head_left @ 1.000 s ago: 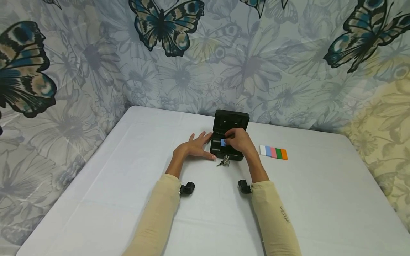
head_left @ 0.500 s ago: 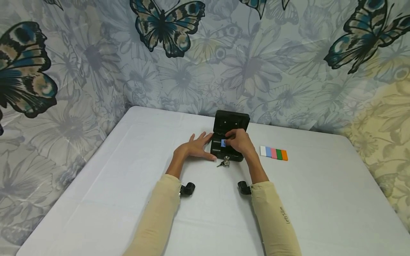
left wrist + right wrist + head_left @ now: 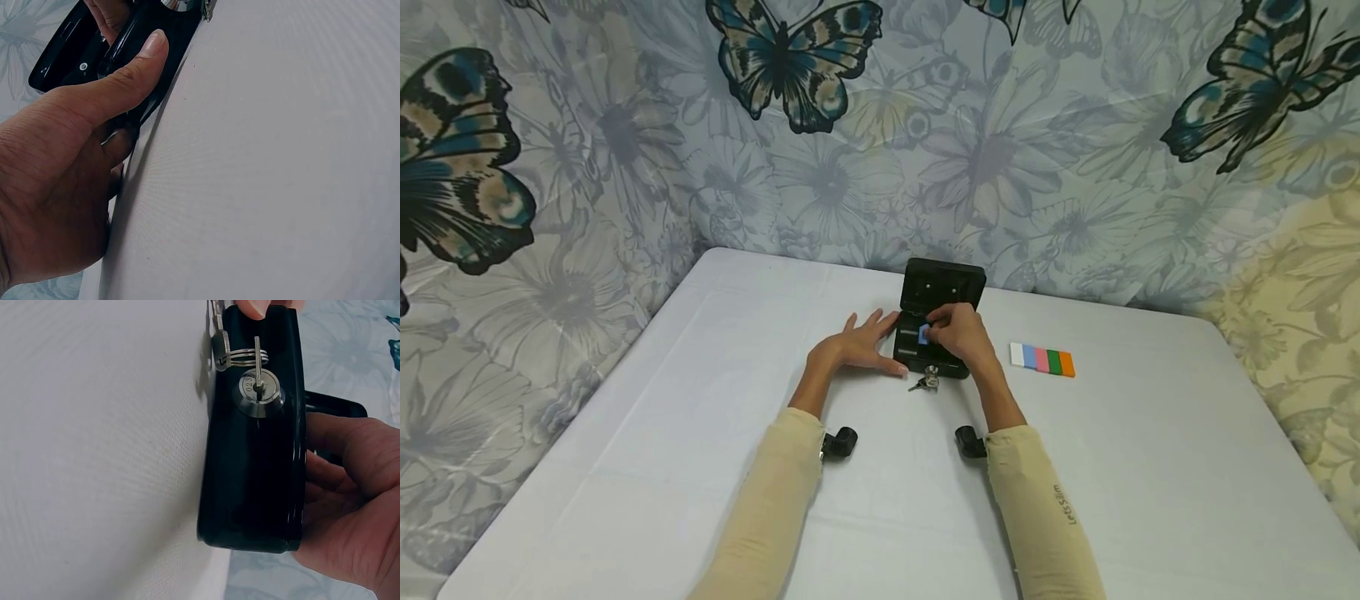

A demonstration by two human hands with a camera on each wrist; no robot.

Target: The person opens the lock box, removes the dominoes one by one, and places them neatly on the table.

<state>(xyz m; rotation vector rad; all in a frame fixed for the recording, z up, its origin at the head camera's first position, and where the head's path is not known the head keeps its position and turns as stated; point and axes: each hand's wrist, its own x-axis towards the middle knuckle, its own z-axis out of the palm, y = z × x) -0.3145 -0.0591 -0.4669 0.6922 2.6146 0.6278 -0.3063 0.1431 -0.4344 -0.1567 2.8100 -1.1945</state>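
Observation:
A black metal cash box (image 3: 913, 360) stands near the table's back edge with its lid (image 3: 943, 282) up. My left hand (image 3: 859, 344) rests against the box's left side, fingers spread and the thumb (image 3: 144, 65) touching its front face. Over the box, my right hand (image 3: 962, 332) reaches down inside, fingers bent, pinching a small flat blue piece (image 3: 922, 335); the fingertips are partly hidden. In the right wrist view a key (image 3: 258, 359) sits in the round silver lock (image 3: 265, 394), with more keys hanging on rings beside it.
To the right of the box lies a row of flat coloured pieces (image 3: 1042, 359): white, blue, pink, green and orange. The white table (image 3: 895, 517) meets a butterfly-patterned backdrop (image 3: 827, 179) behind the box. Black wrist cameras (image 3: 840, 442) stick out from both sleeves.
The blue piece has tilted slightly under my right fingers, and the right forearm has shifted a little to the left. My left hand and the box hold the same place.

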